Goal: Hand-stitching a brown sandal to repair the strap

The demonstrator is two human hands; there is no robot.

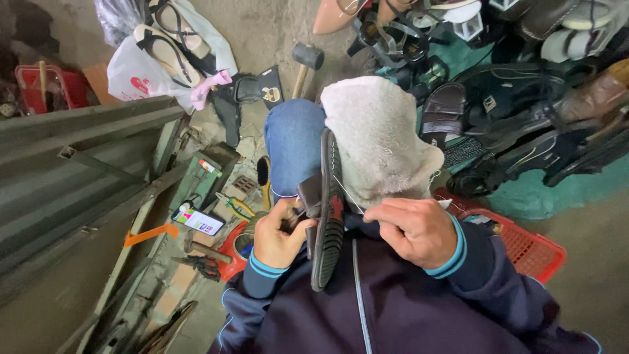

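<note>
A dark sandal (327,216) stands on edge between my knees, its ridged sole facing left. My left hand (278,233) is closed around a small tool handle pressed against the sandal's strap side. My right hand (413,229) pinches a thin pale thread (347,193) that runs taut to the sandal. A grey cloth (377,134) is draped over my right knee, and blue denim (293,144) covers the left knee.
A phone with a lit screen (198,221) lies on the bench at left beside pliers (200,264). A mallet (304,62) rests on the floor ahead. Piled sandals and shoes (498,98) fill the upper right. A red plastic basket (531,249) sits at right.
</note>
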